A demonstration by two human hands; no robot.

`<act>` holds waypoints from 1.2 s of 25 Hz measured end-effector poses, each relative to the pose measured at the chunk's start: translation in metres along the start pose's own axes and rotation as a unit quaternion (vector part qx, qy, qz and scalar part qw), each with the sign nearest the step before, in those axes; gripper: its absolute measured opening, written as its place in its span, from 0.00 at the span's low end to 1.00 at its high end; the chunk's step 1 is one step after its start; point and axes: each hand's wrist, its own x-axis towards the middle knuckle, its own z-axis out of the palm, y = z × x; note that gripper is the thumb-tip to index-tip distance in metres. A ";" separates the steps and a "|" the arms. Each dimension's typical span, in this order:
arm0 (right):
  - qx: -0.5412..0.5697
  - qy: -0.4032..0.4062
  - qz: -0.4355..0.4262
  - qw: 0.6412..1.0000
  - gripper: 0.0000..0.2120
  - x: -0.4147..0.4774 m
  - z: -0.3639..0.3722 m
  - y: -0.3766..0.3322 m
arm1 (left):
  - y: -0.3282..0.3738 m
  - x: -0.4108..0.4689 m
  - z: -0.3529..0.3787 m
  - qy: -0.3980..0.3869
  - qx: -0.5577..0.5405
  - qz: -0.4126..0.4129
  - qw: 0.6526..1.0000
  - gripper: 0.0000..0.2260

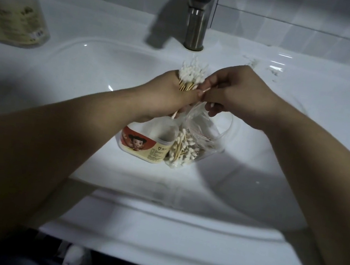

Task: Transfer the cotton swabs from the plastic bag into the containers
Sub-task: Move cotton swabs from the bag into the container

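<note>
Left hand (166, 94) grips a bundle of cotton swabs (192, 72) over the sink (90, 53); right hand (234, 91) pinches one swab (206, 89) beside it. Gathering step, I judge; next, lower the bundle into the container (144, 144), left of the plastic bag (200, 141).

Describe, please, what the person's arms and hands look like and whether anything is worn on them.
The left hand and right hand are bare: no gloves, and no ring, watch or bracelet shows. Both arms are uncovered right to the picture's edges, with no sleeve in view. No markings are visible on them.
</note>
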 end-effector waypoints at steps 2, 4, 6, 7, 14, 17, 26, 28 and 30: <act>0.035 0.028 0.012 0.999 0.05 0.003 -0.001 0.001 | -0.001 0.001 -0.001 0.006 -0.001 -0.015 1.000 0.05; 0.047 0.052 0.026 0.997 0.09 0.006 -0.002 0.003 | -0.002 0.003 -0.002 0.022 -0.015 -0.041 0.999 0.03; 0.048 0.062 0.019 0.997 0.14 0.007 -0.002 0.003 | -0.002 0.004 -0.003 0.024 -0.062 -0.064 0.996 0.04; 0.054 0.062 0.012 0.997 0.16 0.007 -0.001 0.004 | -0.002 0.004 -0.002 0.014 -0.091 -0.070 0.993 0.04; -0.060 0.051 -0.015 0.997 0.13 0.003 0.010 0.004 | 0.001 0.000 0.001 -0.044 -0.173 -0.079 0.981 0.06; -0.028 0.028 0.010 0.999 0.18 0.003 0.014 0.003 | 0.004 -0.001 0.000 -0.032 -0.162 -0.082 0.983 0.05; -0.064 -0.024 -0.032 0.997 0.27 -0.003 0.013 -0.003 | 0.002 -0.004 0.001 -0.072 -0.112 -0.106 0.985 0.04; -0.070 -0.011 -0.036 0.997 0.32 -0.004 0.014 -0.004 | 0.005 -0.005 0.002 -0.076 -0.117 -0.102 0.985 0.06; -0.066 0.007 -0.055 0.996 0.35 -0.003 0.013 -0.005 | 0.008 -0.006 0.001 -0.077 -0.127 -0.095 0.984 0.07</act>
